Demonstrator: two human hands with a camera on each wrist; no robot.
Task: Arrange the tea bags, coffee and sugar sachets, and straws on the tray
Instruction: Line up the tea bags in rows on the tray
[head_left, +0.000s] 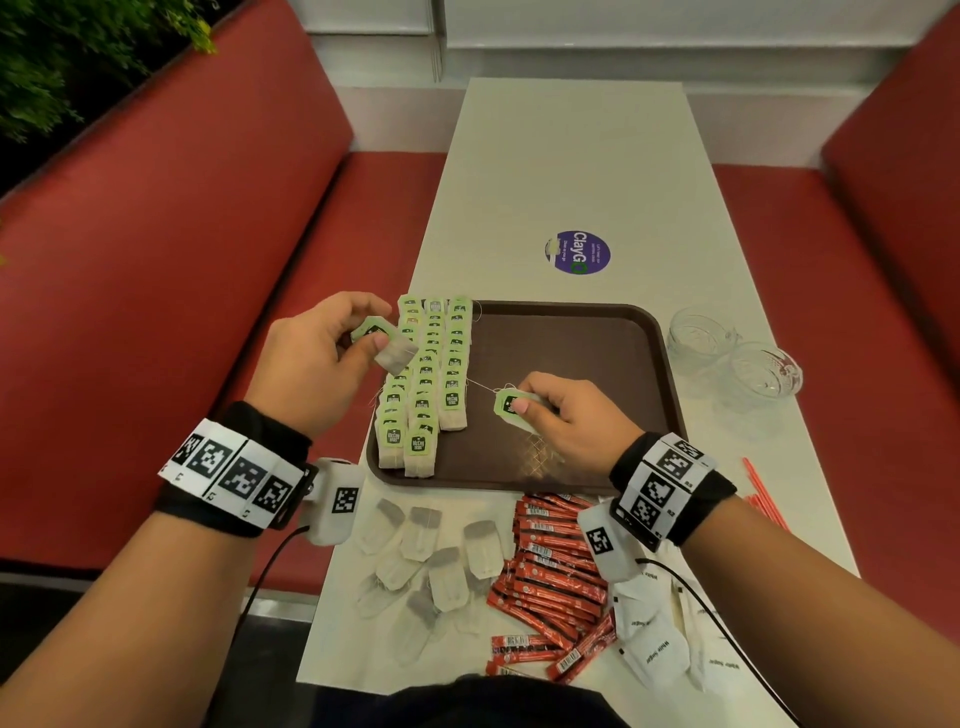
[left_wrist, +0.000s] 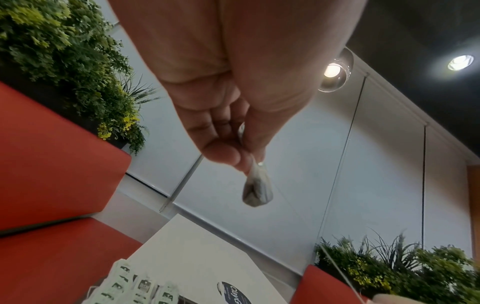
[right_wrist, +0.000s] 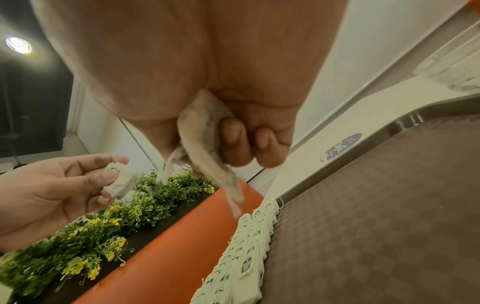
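Observation:
A brown tray (head_left: 582, 338) lies on the white table, with three rows of green-tagged tea bags (head_left: 431, 379) lined up along its left side. My left hand (head_left: 332, 353) hovers over the tray's left edge and pinches one tea bag (head_left: 396, 353) with its green tag. My right hand (head_left: 566, 415) is above the tray's middle and pinches another tea bag (right_wrist: 205, 142) by its green tag (head_left: 511, 405). A thin string runs between the two bags. Loose tea bags (head_left: 431, 561), red coffee sachets (head_left: 556, 577) and white sugar sachets (head_left: 654, 629) lie in front of the tray. Red straws (head_left: 763, 493) lie at the right.
Two clear glass cups (head_left: 732, 353) stand right of the tray. A round purple sticker (head_left: 576, 252) marks the table beyond it. Red bench seats (head_left: 156, 312) flank the table on both sides, and green plants (left_wrist: 64, 61) sit behind the left bench.

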